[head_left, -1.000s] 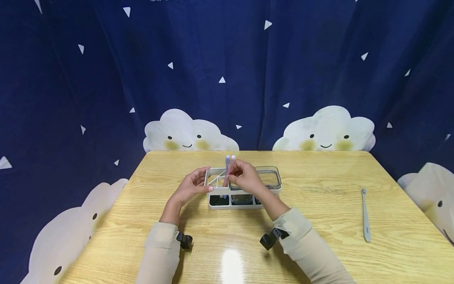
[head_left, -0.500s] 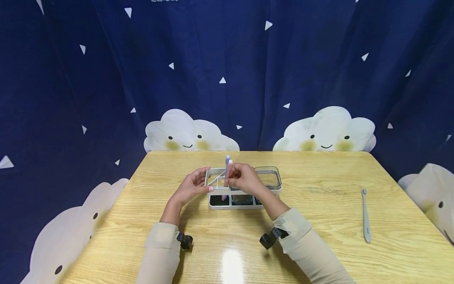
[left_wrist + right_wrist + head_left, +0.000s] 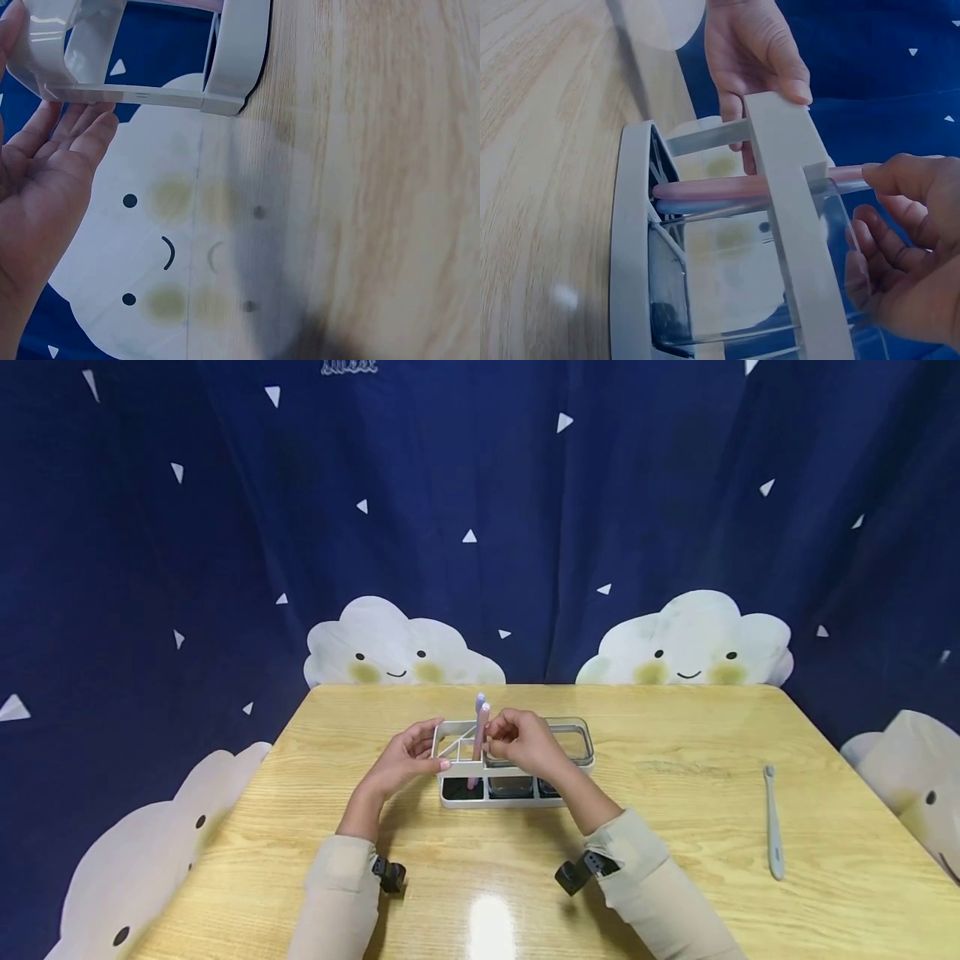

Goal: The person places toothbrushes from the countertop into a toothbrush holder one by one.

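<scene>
Fingers of the right hand (image 3: 525,743) are bent and held at the pink toothbrush (image 3: 712,187), a little below its head. Whether the handle is pinched or merely touched cannot be told. The brush is stood head up, slightly tilted, in the left section of a pale two-level holder (image 3: 467,769), just to the left of the fingertips. A blue toothbrush (image 3: 705,204) is stood close beside it, head up; its exact cell cannot be made out. Whether the holder's floor is met by the brush ends is not shown.

Room around the right fingers is tight: they are bounded on the left by the brushes, and a clear cup (image 3: 512,787) is seated below them in the middle section. A second clear cup (image 3: 577,722) is seated in the right section.

Holder's left end is gripped by the left hand (image 3: 405,756), thumb laid at the front corner of the upper rim, fingers set behind.

Farther out, wider room is offered by the wooden table (image 3: 690,793) to the left, right and front. The far edge is found nearer, backed by a dark blue curtain (image 3: 420,460). A grey toothbrush (image 3: 774,827) is laid flat, well apart to the right.
</scene>
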### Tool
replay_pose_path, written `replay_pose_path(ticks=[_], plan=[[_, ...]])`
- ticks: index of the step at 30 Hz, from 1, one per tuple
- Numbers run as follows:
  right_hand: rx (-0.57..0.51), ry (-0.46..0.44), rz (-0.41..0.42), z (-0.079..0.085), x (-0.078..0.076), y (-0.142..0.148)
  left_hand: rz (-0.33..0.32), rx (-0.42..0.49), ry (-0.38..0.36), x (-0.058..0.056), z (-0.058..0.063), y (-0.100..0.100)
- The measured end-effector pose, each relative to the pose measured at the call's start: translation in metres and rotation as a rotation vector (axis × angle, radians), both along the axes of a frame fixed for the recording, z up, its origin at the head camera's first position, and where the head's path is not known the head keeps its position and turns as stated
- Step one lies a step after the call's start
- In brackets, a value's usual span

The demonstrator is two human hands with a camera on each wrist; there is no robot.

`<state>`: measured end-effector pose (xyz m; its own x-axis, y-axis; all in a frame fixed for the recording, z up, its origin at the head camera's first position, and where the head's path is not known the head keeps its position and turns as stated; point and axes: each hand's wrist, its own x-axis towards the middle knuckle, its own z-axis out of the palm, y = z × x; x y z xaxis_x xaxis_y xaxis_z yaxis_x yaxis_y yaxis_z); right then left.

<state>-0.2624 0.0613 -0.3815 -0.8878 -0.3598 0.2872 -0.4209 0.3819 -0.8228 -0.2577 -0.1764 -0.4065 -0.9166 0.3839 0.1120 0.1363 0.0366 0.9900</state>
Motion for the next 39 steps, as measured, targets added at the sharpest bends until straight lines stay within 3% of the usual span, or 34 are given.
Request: replay_pose_path(ticks=[6, 15, 23, 30, 39], plan=[[-0.011, 0.027, 0.037, 0.006, 0.004, 0.005, 0.012, 0.014, 0.001, -0.001, 0.001, -0.001], [0.026, 0.048, 0.173, 0.009, 0.011, 0.018, -0.002, 0.012, 0.001, 0.000, 0.001, -0.002], [0.027, 0.046, 0.244, 0.033, 0.032, 0.028, -0.004, 0.012, -0.001, -0.002, 0.001, -0.002], [0.040, 0.051, 0.260, 0.016, 0.020, 0.045, -0.010, 0.013, 0.007, -0.001, 0.000, 0.000], [0.047, -0.011, 0.222, 0.017, 0.020, 0.057, 0.004, -0.006, -0.006, 0.000, 0.000, -0.001]])
